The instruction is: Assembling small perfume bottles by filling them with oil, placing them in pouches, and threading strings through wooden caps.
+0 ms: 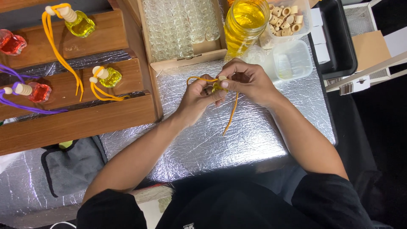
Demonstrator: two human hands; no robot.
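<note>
Two hands' grip (220, 87) around small bottle (217, 87)

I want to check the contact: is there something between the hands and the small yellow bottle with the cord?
Nothing visible. Both the left hand and the right hand hold the small yellow bottle directly; its yellow cord hangs down over the silver table cover.

Jar (246, 21) right of vial box (183, 32)

A small yellow glass bottle (216, 86) is pinched between the fingers of both hands, just above the silver-foil table (254, 135). Its pale wooden cap (222, 78) shows on top, and an orange-yellow cord (232, 112) loops left and dangles below.
</note>
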